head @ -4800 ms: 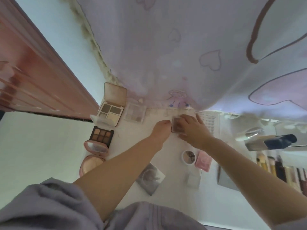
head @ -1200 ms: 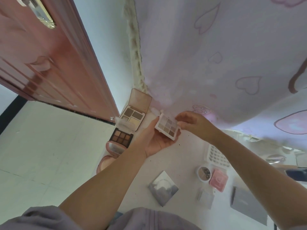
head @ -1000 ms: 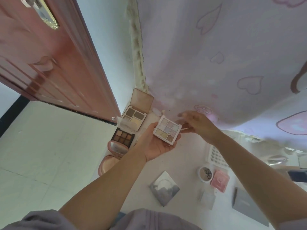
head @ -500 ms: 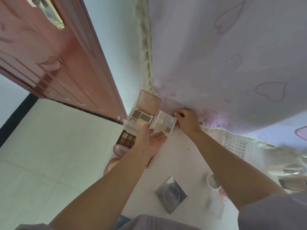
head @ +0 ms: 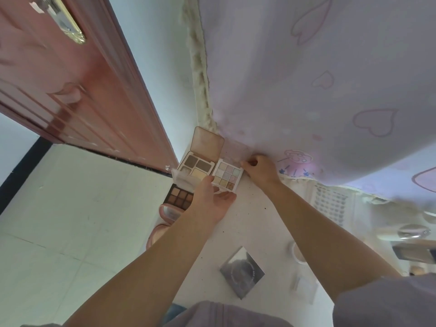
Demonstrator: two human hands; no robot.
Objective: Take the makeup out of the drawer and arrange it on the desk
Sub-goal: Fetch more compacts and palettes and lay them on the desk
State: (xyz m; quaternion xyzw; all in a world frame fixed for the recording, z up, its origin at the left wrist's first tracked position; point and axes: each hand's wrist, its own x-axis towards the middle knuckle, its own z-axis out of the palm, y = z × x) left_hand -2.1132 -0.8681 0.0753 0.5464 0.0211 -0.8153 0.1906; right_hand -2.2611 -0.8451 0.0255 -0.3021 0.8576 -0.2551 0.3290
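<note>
- Pastel nine-pan palette (head: pixel 227 175) lies open on the white worktop (head: pixel 254 223), at the far edge, right against the heart-print curtain (head: pixel 306 90).
- Its clear lid (head: pixel 236 149) is tipped back toward the curtain.
- Right hand (head: pixel 260 169) is at the palette's right far corner, fingers curled and pinching the corner where lid meets base.
- Left hand (head: pixel 212 199) sits at the palette's near edge, fingers relaxed, loosely straight, grasping nothing. Fingertips touch or nearly touch the near-left edge; can't tell which.
- Just left of it, touching or almost: beige four-pan palette (head: pixel 197 166), lid (head: pixel 206 143) up, leaning back toward the wall corner.
- A clear flap (head: pixel 182 180) hangs over the near side of the beige palette.
- Nearer along the worktop's left edge: brown-tone palette (head: pixel 179 198), partly hidden by the left hand.
- Below that, a pink compact (head: pixel 168 212), open, mirror showing. Another pink round piece (head: pixel 157 234) below it, mostly behind the left forearm.
- Silver square case (head: pixel 241 271) lies flat near the body, between the two forearms, well apart from the palettes.
- White round jar (head: pixel 295 252) is mostly hidden by the right forearm.
- A small clear box (head: pixel 304 289) sits near the right elbow, blurred.
- Right side: a white perforated sheet (head: pixel 330 204), then blurred items I can't identify.
- Red-brown door (head: pixel 70 90) on the left, above pale floor tiles (head: pixel 59 220).
</note>
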